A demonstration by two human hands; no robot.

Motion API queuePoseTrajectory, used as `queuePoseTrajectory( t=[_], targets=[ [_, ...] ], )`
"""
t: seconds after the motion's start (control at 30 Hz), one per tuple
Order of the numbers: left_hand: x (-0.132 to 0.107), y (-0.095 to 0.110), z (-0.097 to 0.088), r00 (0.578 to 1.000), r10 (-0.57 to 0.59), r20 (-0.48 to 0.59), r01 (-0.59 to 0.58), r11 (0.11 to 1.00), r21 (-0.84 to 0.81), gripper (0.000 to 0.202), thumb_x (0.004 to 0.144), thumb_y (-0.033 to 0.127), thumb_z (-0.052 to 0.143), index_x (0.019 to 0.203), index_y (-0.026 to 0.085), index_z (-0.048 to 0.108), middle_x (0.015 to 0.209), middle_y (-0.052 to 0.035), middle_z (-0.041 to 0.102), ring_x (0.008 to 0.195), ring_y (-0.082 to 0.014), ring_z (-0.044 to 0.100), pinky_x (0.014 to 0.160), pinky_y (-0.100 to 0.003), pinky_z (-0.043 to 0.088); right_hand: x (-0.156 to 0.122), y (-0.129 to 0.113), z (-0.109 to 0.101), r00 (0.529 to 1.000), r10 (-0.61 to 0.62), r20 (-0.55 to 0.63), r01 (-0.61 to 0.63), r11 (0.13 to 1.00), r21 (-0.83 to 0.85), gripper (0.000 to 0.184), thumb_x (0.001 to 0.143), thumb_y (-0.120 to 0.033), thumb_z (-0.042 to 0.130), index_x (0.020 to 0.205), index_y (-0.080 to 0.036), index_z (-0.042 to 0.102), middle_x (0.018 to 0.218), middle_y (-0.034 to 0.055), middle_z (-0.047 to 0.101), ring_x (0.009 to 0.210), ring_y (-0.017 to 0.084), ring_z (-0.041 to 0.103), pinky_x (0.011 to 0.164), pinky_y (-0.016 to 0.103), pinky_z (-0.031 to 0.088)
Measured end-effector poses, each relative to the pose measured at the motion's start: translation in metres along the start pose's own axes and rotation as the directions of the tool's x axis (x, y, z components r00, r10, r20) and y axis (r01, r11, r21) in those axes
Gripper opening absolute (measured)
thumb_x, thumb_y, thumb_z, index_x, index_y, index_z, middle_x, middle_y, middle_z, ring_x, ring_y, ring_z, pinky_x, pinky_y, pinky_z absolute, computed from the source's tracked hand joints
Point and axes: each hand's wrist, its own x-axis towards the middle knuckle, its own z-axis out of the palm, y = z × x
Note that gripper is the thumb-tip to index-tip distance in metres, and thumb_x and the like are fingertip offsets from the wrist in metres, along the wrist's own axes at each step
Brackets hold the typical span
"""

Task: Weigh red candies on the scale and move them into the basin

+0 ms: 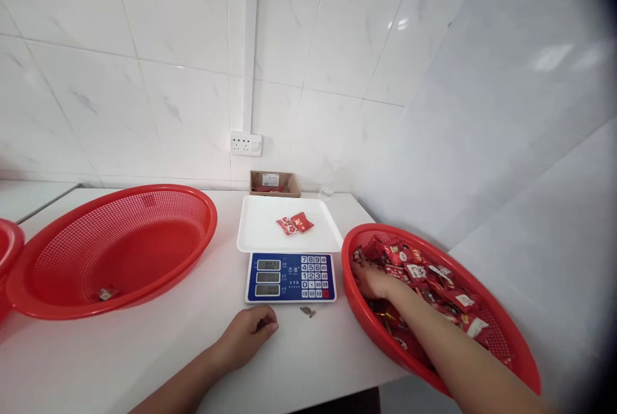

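My right hand (370, 280) reaches into a red plastic basket (523, 357) on the right, among many small red wrapped packets (417, 271). Its fingertips are partly hidden at the basket's left wall, so a grip cannot be made out. On the table my left hand (249, 332) rests with curled fingers and nothing visible in it, just in front of a blue-faced digital scale (292, 278). Two red packets (295, 224) lie side by side on the scale's white tray (260, 235). The scale's top display appears to read 0.02.
Another red basket (144, 247) stands on the left with a packet (106, 294) at its bottom. A cardboard box (293, 186) and a clear plastic item (326, 190) sit by the tiled wall, below a power socket (246, 143). A small brownish scrap (307, 312) lies before the scale.
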Motion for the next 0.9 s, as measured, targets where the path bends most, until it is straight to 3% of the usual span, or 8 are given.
queuePoseTrajectory(
  t=[0.07, 0.2, 0.37, 0.53, 0.73, 0.9],
  targets=[
    [0.0, 0.001, 0.0, 1.0, -0.007, -0.002, 0.007, 1.0, -0.01, 0.021, 0.081, 0.035, 0.044, 0.078, 0.017, 0.055, 0.07, 0.0013, 0.055, 0.066, -0.0134, 0.049, 0.06, -0.022, 0.036, 0.003, -0.003, 0.009, 1.0, 0.026, 0.006, -0.025, 0.999, -0.046, 0.059, 0.055, -0.021, 0.071, 0.112, -0.015, 0.058, 0.131, 0.0247, 0.044, 0.109, 0.039, 0.051, 0.09, 0.053, 0.036],
    [0.0, 0.0, 0.001, 1.0, -0.016, -0.009, 0.016, 1.0, -0.017, 0.021, 0.08, 0.036, 0.045, 0.078, 0.017, 0.055, 0.069, 0.0014, 0.054, 0.066, -0.0135, 0.049, 0.06, -0.022, 0.036, 0.005, -0.001, 0.008, 1.0, -0.011, 0.001, 0.011, 0.999, -0.044, 0.047, 0.059, -0.019, 0.068, 0.106, -0.019, 0.06, 0.124, 0.019, 0.053, 0.102, 0.033, 0.057, 0.085, 0.041, 0.042],
    [0.001, -0.003, 0.002, 1.0, -0.004, -0.021, 0.004, 1.0, -0.007, 0.022, 0.08, 0.037, 0.045, 0.078, 0.018, 0.056, 0.07, 0.0009, 0.055, 0.066, -0.0139, 0.049, 0.06, -0.022, 0.036, 0.005, 0.016, -0.016, 0.996, -0.055, -0.066, 0.058, 0.997, 0.046, 0.029, 0.066, -0.011, 0.055, 0.092, -0.023, 0.061, 0.097, 0.0047, 0.067, 0.088, 0.021, 0.062, 0.079, 0.029, 0.044],
    [0.002, -0.002, 0.002, 1.0, -0.007, -0.017, 0.007, 1.0, -0.008, 0.024, 0.081, 0.038, 0.044, 0.078, 0.017, 0.056, 0.072, 0.0001, 0.056, 0.068, -0.0143, 0.05, 0.061, -0.023, 0.037, 0.006, 0.035, -0.039, 0.974, 0.009, -0.225, 0.026, 0.988, 0.152, 0.016, 0.075, -0.019, 0.047, 0.086, -0.022, 0.059, 0.092, 0.0017, 0.067, 0.088, 0.019, 0.061, 0.083, 0.03, 0.043],
    [0.002, -0.001, 0.001, 1.0, -0.011, -0.017, 0.011, 1.0, -0.004, 0.022, 0.081, 0.036, 0.044, 0.078, 0.017, 0.055, 0.071, 0.0005, 0.056, 0.067, -0.014, 0.05, 0.06, -0.023, 0.037, 0.006, 0.036, -0.047, 0.934, 0.136, -0.331, -0.044, 0.962, 0.27, 0.03, 0.076, -0.039, 0.053, 0.097, -0.019, 0.06, 0.105, 0.009, 0.065, 0.1, 0.027, 0.057, 0.091, 0.04, 0.039],
    [0.002, 0.001, 0.001, 1.0, -0.024, -0.014, 0.024, 1.0, 0.003, 0.022, 0.081, 0.036, 0.044, 0.078, 0.018, 0.055, 0.072, 0.0005, 0.057, 0.068, -0.0144, 0.051, 0.06, -0.022, 0.037, -0.001, 0.028, -0.048, 0.95, 0.129, -0.284, -0.01, 0.923, 0.385, 0.038, 0.077, -0.046, 0.052, 0.106, -0.021, 0.058, 0.109, 0.0064, 0.064, 0.098, 0.023, 0.06, 0.087, 0.036, 0.044]
  ],
)
